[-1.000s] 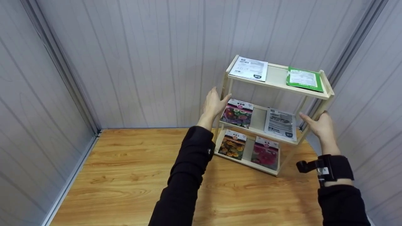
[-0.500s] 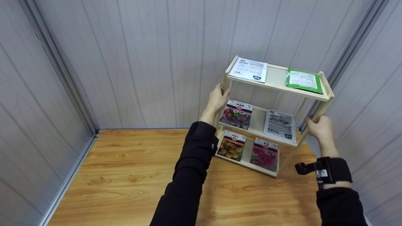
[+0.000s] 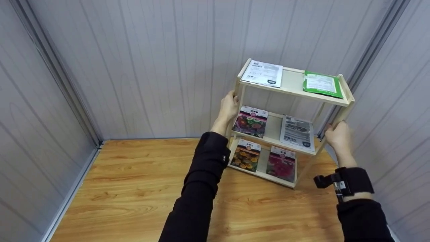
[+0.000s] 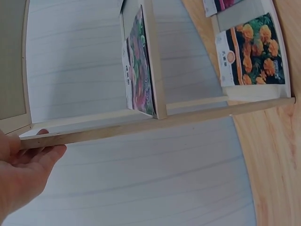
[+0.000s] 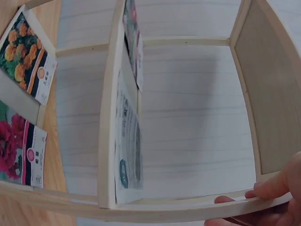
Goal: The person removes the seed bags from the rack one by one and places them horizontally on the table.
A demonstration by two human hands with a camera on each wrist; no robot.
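Note:
A three-tier wooden shelf rack (image 3: pixel 293 79) stands at an angle near the back wall. My left hand (image 3: pixel 228 108) grips its left upright just under the top tier; in the left wrist view the fingers (image 4: pixel 47 157) wrap the post. Lower down on the opposite side, my right hand (image 3: pixel 339 137) holds the right upright, its thumb on the inner face. Flat packets lie on every tier: a white one (image 3: pixel 263 73) and a green one (image 3: pixel 321 84) on top, a flower seed packet (image 3: pixel 251 121) and a grey-white packet (image 3: pixel 297 132) midway, orange-flower (image 3: pixel 246 156) and pink-flower (image 3: pixel 282 163) seed packets at the bottom.
The wood-grain tabletop (image 3: pixel 144 188) spreads to the left and front of the rack. A pale panelled back wall (image 3: pixel 151 67) rises behind it, and a side wall (image 3: pixel 393 134) is close to my right hand.
Both hands have gone from spread thumbs and fingers beside the uprights to curled grips around them. The rack sits slightly further left in the head view, which has itself shifted a little.

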